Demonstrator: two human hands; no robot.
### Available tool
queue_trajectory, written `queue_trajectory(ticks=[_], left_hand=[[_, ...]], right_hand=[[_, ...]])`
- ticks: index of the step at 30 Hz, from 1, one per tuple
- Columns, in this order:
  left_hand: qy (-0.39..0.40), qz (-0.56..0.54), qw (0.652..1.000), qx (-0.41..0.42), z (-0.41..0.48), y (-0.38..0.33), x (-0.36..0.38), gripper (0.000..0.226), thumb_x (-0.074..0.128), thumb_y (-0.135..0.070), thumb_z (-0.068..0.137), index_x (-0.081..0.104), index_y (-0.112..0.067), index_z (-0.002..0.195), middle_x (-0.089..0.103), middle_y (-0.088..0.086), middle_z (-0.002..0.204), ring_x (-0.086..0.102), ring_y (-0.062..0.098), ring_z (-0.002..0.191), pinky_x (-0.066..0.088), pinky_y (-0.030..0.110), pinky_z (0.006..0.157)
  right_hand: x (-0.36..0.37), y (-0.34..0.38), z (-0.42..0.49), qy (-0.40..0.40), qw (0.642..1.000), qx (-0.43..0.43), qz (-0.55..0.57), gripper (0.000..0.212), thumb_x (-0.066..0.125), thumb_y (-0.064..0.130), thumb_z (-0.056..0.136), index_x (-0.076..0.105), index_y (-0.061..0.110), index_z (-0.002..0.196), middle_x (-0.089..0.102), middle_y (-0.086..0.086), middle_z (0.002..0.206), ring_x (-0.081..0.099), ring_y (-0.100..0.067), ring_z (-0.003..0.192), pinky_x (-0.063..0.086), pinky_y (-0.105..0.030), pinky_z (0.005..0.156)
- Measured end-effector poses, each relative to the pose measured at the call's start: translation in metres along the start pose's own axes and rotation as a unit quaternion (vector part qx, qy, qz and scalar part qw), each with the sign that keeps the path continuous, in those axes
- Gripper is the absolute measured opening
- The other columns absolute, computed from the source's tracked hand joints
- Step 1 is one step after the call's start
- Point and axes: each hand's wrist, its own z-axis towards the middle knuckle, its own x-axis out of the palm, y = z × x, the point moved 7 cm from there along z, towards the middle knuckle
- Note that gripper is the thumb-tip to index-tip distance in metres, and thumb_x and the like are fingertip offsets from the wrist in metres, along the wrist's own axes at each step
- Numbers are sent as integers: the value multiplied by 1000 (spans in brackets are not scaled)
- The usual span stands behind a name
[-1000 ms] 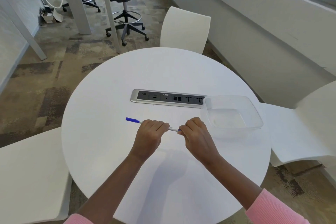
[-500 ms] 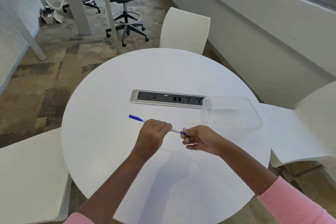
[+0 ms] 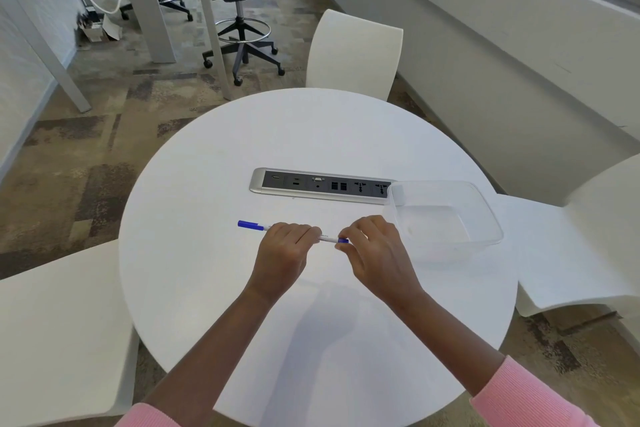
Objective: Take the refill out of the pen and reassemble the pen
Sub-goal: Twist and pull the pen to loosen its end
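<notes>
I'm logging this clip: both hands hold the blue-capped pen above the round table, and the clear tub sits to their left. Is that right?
Wrong side: in the head view the clear tub sits to the right of the hands. The left hand and right hand do hold the pen above the round table.

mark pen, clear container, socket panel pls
pen (image 3: 248, 224): head view, on the blue cap at its left end.
clear container (image 3: 436, 181): head view, on the far rim.
socket panel (image 3: 322, 185): head view, on the dark face, mid-length.
</notes>
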Motion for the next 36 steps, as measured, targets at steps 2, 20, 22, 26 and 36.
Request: queue_trajectory(ticks=[2, 20, 22, 26, 36], left_hand=[[-6, 5, 1000, 0, 0, 0, -1, 21, 52, -10, 83, 71, -10, 73, 65, 0, 63, 57, 21, 51, 43, 27, 54], [-8, 3, 1000, -1, 6, 2, -2, 23, 51, -8, 83, 71, -9, 73, 66, 1, 63, 58, 21, 51, 46, 26, 52], [-9, 4, 1000, -3, 8, 3, -3, 23, 50, -7, 84, 71, -9, 73, 66, 1, 63, 58, 21, 51, 46, 26, 52], [-10, 1, 1000, 3, 9, 3, -3, 24, 50, -9, 84, 72, -8, 74, 67, 2, 64, 60, 21, 52, 47, 26, 53], [-17, -1, 1000, -4, 9, 3, -1, 22, 51, -7, 85, 70, -10, 74, 65, -1, 63, 57, 21, 52, 43, 28, 53]], right_hand=[[-1, 0, 2, -11, 1000, -14, -8, 20, 47, 24, 83, 61, 13, 73, 60, -1, 67, 54, -23, 70, 31, -27, 63], [10, -17, 4, 142, 892, 262, 340, 37, 37, 29, 95, 63, 10, 76, 62, -1, 73, 50, -14, 66, 36, -22, 60], [-3, -12, 5, 79, 958, 166, 219, 33, 38, 36, 89, 61, 12, 89, 63, -2, 82, 51, -18, 75, 39, -26, 65], [-9, -5, 2, 20, 998, 42, 41, 25, 44, 36, 83, 61, 17, 89, 64, -1, 81, 56, -22, 77, 47, -32, 64], [-9, -3, 11, -45, 999, -4, -4, 24, 45, 20, 83, 63, 10, 71, 57, -3, 61, 48, -22, 66, 43, -31, 54]])
